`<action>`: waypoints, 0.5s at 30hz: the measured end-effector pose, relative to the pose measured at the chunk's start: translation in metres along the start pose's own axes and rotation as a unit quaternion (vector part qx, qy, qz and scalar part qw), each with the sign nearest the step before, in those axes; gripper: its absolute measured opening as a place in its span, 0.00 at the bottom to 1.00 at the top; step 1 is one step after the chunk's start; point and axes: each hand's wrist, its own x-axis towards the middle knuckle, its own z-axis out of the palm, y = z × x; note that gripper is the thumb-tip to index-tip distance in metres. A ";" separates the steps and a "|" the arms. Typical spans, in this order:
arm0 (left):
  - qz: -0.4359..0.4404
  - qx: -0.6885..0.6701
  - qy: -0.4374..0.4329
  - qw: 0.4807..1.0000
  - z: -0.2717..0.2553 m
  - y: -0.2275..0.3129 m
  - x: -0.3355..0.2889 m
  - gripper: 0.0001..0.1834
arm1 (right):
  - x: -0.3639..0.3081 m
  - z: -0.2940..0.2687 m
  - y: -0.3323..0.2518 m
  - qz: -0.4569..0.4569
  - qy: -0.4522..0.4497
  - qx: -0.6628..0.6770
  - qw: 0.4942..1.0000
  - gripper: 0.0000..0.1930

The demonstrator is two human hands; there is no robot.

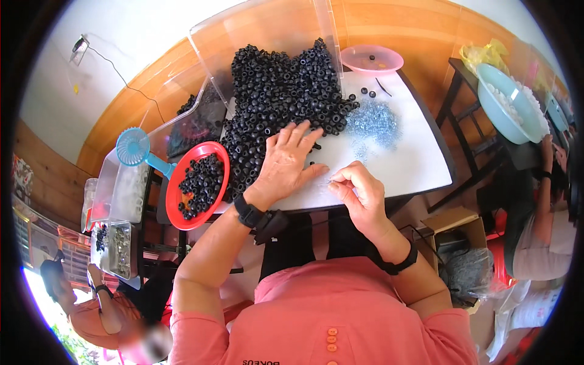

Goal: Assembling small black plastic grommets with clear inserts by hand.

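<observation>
A big heap of small black ring-shaped parts (286,91) covers much of the white tabletop (420,164). My left hand (288,159) lies palm down at the heap's near right edge, fingers spread, over a few of the rings. To its right, my right hand (360,190) is closed in a pinch above the table's near edge. A tiny pale bit seems to show at its fingertips, too small to name. Beyond the right hand sits a loose pile of small clear-blue pieces (374,125). A few black rings lie between the two piles.
A red bowl (173,210) of black rings stands at the table's left, beside a light-blue fan (133,147). Clear plastic panels (204,39) enclose the heap's back. A pink bowl (372,59) sits far right. Co-workers (100,313) are at both sides; a cardboard box (453,220) is lower right.
</observation>
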 end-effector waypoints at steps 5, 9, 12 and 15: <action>0.047 -0.019 -0.064 0.997 -0.004 -0.006 -0.009 0.26 | -0.001 0.002 0.000 0.002 0.006 0.007 1.000 0.08; 0.004 -0.067 -0.073 0.995 -0.011 -0.007 -0.025 0.25 | 0.000 0.002 0.001 0.007 0.000 0.012 1.000 0.07; -0.034 -0.032 -0.053 0.997 -0.018 -0.001 -0.028 0.28 | -0.002 0.002 0.002 0.004 0.003 0.010 1.000 0.07; 0.003 -0.022 -0.015 1.000 -0.016 0.006 -0.016 0.31 | -0.001 0.001 -0.001 0.002 0.003 0.001 1.000 0.07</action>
